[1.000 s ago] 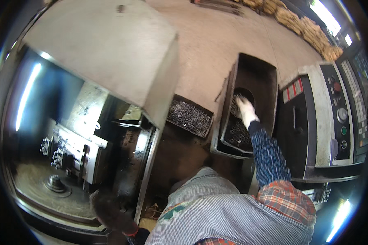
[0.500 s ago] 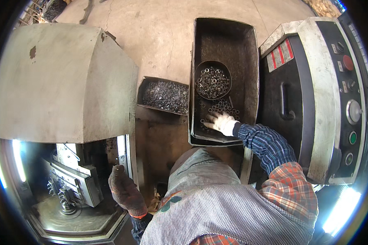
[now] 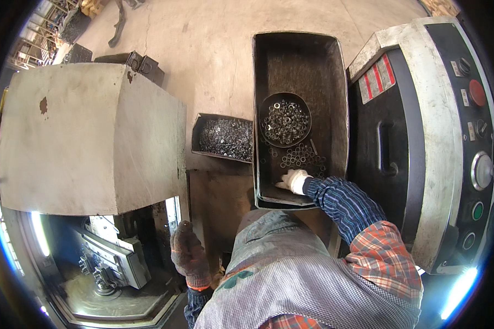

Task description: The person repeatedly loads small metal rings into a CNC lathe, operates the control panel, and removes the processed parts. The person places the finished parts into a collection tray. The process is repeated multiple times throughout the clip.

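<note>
Grey machine housing (image 3: pixel 88 137) is filling the area up and left of the left hand (image 3: pixel 189 255); its open bay with the tooling (image 3: pixel 112 263) is sitting just left of that hand. Control cabinet (image 3: pixel 422 137) with buttons and a dial is standing right of the right hand (image 3: pixel 293 181). Long dark metal tray (image 3: pixel 335 71) is running away from the right hand, between cabinet and housing.

Right hand, in a white glove, is resting palm-down on the tray's near end, grip half curled over loose parts; can't tell whether it's actually pinching any. Blue plaid sleeve (image 3: pixel 340 200) is trailing back from it.

Small box of dark metal parts (image 3: pixel 225 137) is lying up and left of the right hand, just beside the tray's left wall. Round pan (image 3: pixel 284 119) full of metal rings is sitting inside the tray, just beyond the right hand. Loose rings (image 3: pixel 302 159) are lying between pan and fingers, nearest ones touching or almost touching the glove.

Left hand, in a dark knit glove, is hanging at the bay's edge, grip loosely curled, holding nothing visible.
</note>
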Available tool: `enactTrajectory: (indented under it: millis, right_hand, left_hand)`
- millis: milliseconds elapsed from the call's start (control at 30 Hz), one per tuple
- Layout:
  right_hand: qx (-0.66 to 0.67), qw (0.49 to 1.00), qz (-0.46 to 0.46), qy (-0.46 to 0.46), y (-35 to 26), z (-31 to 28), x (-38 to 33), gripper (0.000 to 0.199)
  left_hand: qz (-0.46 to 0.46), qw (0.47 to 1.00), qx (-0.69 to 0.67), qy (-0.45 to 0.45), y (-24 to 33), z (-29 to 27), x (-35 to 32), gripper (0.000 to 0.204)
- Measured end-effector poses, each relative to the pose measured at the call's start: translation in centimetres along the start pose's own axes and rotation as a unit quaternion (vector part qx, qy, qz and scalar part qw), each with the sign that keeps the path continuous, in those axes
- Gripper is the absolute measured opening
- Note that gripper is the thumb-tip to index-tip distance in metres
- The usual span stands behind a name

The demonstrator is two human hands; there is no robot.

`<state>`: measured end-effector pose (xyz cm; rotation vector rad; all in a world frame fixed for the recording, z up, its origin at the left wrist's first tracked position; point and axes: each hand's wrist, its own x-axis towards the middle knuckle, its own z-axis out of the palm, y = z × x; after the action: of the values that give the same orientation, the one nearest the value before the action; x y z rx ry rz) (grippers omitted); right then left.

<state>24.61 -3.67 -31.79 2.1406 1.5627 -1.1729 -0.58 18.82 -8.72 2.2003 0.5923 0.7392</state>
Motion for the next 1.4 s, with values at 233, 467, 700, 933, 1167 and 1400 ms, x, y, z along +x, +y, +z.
enactTrajectory:
  millis: [233, 467, 700, 933, 1167, 1400]
  right_hand:
    - [0.096, 0.992, 0.076, -0.033, 1.5, 1.4, -0.4, 0.051]
    - [0.137, 0.975, 0.166, -0.052, 0.3, 1.9, 1.0, 0.064]
    - [0.181, 0.949, 0.247, -0.083, 1.1, 3.1, 0.4, 0.062]
    - [0.247, 0.938, 0.2, -0.138, 3.4, 2.7, -1.4, 0.063]
    - [0.297, 0.934, 0.157, -0.121, 2.0, 0.4, -3.7, 0.068]
    - [0.432, 0.874, 0.203, -0.093, 3.6, 2.9, -3.0, 0.066]
  left_hand:
    - [-0.046, 0.999, -0.002, -0.026, -2.7, 1.1, 1.3, 0.033]
    - [-0.031, 0.992, 0.021, -0.117, -2.4, 1.6, 4.6, 0.042]
    - [-0.081, 0.99, -0.009, -0.119, -4.8, 2.5, 5.9, 0.033]
    - [-0.246, 0.901, -0.281, -0.219, -7.4, 7.1, 6.2, 0.032]
    - [-0.475, 0.597, -0.533, -0.365, -3.0, 12.5, 9.0, 0.029]
    - [-0.047, 0.802, -0.334, -0.493, -5.3, 19.3, 5.7, 0.036]
